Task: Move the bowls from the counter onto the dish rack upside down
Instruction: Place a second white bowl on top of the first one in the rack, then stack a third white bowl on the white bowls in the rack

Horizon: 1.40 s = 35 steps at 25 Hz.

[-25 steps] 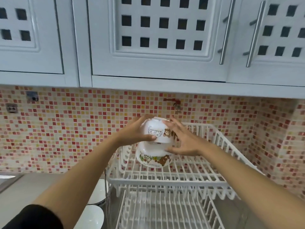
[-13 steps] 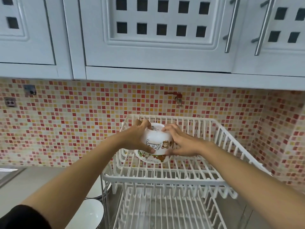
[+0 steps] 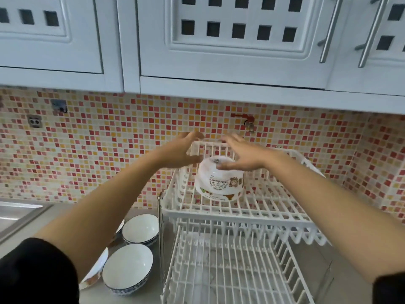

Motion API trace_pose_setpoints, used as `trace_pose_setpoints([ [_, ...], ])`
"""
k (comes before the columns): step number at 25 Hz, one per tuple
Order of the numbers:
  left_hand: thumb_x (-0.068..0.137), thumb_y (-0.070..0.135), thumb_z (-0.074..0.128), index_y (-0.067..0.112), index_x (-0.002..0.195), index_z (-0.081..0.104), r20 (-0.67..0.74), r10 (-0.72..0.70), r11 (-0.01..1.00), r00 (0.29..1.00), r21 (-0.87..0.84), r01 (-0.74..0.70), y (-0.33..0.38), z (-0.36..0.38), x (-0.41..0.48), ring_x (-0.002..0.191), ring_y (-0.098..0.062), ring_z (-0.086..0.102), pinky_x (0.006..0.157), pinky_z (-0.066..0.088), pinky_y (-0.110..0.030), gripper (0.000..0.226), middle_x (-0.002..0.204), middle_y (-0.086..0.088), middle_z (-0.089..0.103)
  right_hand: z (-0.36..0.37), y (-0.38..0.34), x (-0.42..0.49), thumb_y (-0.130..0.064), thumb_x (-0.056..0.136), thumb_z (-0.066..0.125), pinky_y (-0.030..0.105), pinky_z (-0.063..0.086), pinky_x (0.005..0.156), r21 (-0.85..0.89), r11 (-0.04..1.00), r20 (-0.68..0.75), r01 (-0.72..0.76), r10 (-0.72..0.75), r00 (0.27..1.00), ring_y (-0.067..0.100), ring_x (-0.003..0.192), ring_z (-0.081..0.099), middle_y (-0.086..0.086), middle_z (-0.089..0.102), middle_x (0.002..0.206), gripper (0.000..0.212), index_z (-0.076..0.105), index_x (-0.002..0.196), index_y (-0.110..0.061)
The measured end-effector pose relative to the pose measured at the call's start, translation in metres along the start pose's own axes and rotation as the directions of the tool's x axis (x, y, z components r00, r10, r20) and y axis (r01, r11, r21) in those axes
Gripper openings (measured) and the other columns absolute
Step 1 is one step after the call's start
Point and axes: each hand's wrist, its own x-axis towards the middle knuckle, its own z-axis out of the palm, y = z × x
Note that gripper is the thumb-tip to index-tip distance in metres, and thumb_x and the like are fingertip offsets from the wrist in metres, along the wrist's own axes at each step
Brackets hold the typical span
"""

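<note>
Now the printed bowl (image 3: 219, 179) is seen inverted on the dish rack (image 3: 241, 212) upper tier. Left hand (image 3: 178, 152) and right hand (image 3: 240, 155) are spread open, empty. Seating should be checked before release.

Two bare forearms reach out from black sleeves. The left sleeve (image 3: 35, 270) is pushed up past the elbow and ends in a rounded, soft-looking edge; the right sleeve (image 3: 390, 288) shows only as a dark corner with a straight cuff line. The left hand (image 3: 177, 153) and right hand (image 3: 243, 154) are bare, with nothing worn on wrists or fingers that can be made out; both are motion-blurred.
</note>
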Motion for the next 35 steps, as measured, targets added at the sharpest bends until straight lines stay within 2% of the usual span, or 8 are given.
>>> trace_pose_setpoints([
  [4,0.094,0.027,0.049,0.013,0.136,0.038,-0.242,-0.161,0.986,0.957,0.014,0.169,-0.044,-0.04,-0.043,0.123,-0.027,0.051,0.098,0.042,-0.035,0.046,0.142,-0.009,0.045,-0.014,-0.084,0.034,-0.048,0.091,0.05,0.04,0.023,0.113,0.014,0.99,-0.181,0.143,-0.138,0.974,0.022,0.141,0.022,0.004,0.017,0.156,0.07,0.018,0.147,-0.02],
  [7,0.096,0.023,0.046,0.01,0.138,0.038,-0.296,-0.296,0.951,0.908,-0.004,0.309,-0.092,-0.059,-0.085,0.122,-0.028,0.052,0.091,0.045,-0.033,0.045,0.144,-0.011,0.045,0.001,-0.159,0.059,-0.039,0.092,0.05,0.042,0.031,0.111,0.06,0.971,-0.209,0.233,-0.216,0.954,0.023,0.138,0.029,0.005,0.024,0.154,0.064,0.022,0.146,-0.019],
  [13,0.096,0.023,0.044,0.008,0.134,0.043,-0.193,-0.579,0.805,0.792,0.018,0.593,-0.183,-0.051,-0.173,0.124,-0.033,0.05,0.101,0.043,-0.042,0.042,0.139,-0.013,0.05,0.078,-0.26,0.106,-0.033,0.095,0.045,0.046,0.024,0.114,0.107,0.974,-0.012,0.199,-0.199,0.98,0.029,0.142,0.018,0.008,0.011,0.157,0.065,0.013,0.149,-0.016],
  [18,0.096,0.026,0.043,0.002,0.134,0.043,-0.032,-0.711,0.699,0.702,0.077,0.711,-0.241,0.005,-0.234,0.126,-0.037,0.046,0.105,0.037,-0.043,0.045,0.138,-0.021,0.049,0.167,-0.299,0.141,-0.037,0.096,0.041,0.044,0.035,0.104,0.129,0.986,0.129,0.107,-0.123,0.984,0.034,0.13,0.037,0.014,0.034,0.146,0.058,0.026,0.143,-0.008],
  [24,0.098,0.034,0.037,0.0,0.135,0.036,0.16,-0.859,0.496,0.486,0.029,0.868,-0.285,0.114,-0.275,0.124,-0.038,0.047,0.099,0.039,-0.038,0.051,0.135,-0.024,0.048,0.295,-0.295,0.165,-0.043,0.094,0.04,0.041,0.039,0.097,0.033,0.999,0.184,0.0,-0.006,0.983,0.031,0.125,0.04,0.013,0.046,0.136,0.05,0.045,0.129,-0.007],
  [28,0.099,0.035,0.031,-0.001,0.139,0.026,0.196,-0.928,0.314,0.318,-0.052,0.948,-0.307,0.179,-0.293,0.123,-0.039,0.047,0.098,0.037,-0.039,0.055,0.135,-0.024,0.047,0.367,-0.297,0.181,-0.045,0.093,0.042,0.04,0.034,0.099,-0.009,0.999,0.257,-0.036,0.037,0.966,0.028,0.126,0.04,0.01,0.047,0.135,0.052,0.044,0.129,-0.008],
  [31,0.099,0.032,0.032,-0.002,0.14,0.022,0.202,-0.938,0.266,0.281,-0.098,0.959,-0.317,0.206,-0.294,0.121,-0.041,0.048,0.096,0.039,-0.039,0.054,0.132,-0.025,0.05,0.402,-0.303,0.188,-0.04,0.091,0.048,0.039,0.03,0.101,-0.052,0.998,0.264,-0.047,0.059,0.963,0.027,0.126,0.043,0.011,0.053,0.131,0.047,0.045,0.127,-0.01],
  [35,0.092,0.008,0.045,-0.004,0.137,0.026,0.243,-0.927,0.266,0.286,-0.113,0.957,-0.321,0.217,-0.293,0.117,-0.042,0.051,0.09,0.043,-0.039,0.051,0.128,-0.025,0.053,0.409,-0.304,0.191,-0.018,0.085,0.054,0.035,0.031,0.098,-0.109,0.994,0.207,-0.021,0.044,0.977,0.024,0.117,0.05,0.008,0.061,0.12,0.036,0.05,0.12,-0.012],
])
